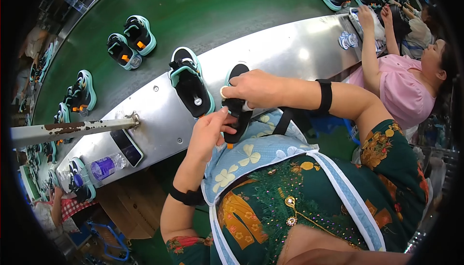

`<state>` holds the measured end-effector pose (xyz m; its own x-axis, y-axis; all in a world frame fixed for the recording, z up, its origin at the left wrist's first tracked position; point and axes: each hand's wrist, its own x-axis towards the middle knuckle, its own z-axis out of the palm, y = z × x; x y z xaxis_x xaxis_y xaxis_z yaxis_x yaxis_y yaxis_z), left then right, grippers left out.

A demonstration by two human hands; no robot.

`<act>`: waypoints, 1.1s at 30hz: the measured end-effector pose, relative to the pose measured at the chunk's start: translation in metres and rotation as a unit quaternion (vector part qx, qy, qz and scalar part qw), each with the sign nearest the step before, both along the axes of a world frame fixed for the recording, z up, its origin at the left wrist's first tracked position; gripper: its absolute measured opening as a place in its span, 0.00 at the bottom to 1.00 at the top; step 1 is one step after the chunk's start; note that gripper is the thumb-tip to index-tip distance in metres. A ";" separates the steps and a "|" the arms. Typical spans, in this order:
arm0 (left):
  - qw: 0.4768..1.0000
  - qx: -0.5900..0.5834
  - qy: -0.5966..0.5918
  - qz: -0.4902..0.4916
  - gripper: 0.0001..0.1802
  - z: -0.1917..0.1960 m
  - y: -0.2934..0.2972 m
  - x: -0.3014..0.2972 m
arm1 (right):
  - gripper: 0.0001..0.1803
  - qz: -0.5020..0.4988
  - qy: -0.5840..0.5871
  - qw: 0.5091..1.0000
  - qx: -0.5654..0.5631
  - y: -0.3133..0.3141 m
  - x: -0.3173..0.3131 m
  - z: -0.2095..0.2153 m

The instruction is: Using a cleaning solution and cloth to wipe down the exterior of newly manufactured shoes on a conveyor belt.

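Observation:
A black sandal with a teal sole (236,105) lies at the near edge of the steel shelf (290,47), over my lap. My right hand (251,87) grips its upper part from the right. My left hand (209,132) holds its lower end, fingers curled around the strap. A second black and teal sandal (191,82) rests on the shelf just left of it, untouched.
A green conveyor belt (208,8) carries more sandal pairs (131,41). A phone (126,147) and a water bottle (104,167) lie on the shelf at left, by a rusty bar (72,129). A person in pink (401,86) works at right.

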<state>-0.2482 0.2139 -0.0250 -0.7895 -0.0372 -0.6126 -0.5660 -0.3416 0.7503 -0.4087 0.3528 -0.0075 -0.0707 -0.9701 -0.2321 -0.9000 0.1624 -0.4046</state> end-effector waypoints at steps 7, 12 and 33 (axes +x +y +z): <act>0.998 0.044 -0.003 0.044 0.19 -0.016 0.027 0.006 | 0.26 -0.052 -0.310 0.943 -0.112 0.016 -0.018 -0.006; 0.999 -0.020 -0.009 0.032 0.15 -0.015 0.043 0.008 | 0.15 -0.059 -0.257 0.958 -0.114 0.022 -0.006 0.000; 0.997 0.051 -0.015 0.055 0.17 -0.016 0.052 0.003 | 0.15 -0.095 -0.121 0.962 -0.224 0.025 -0.001 -0.020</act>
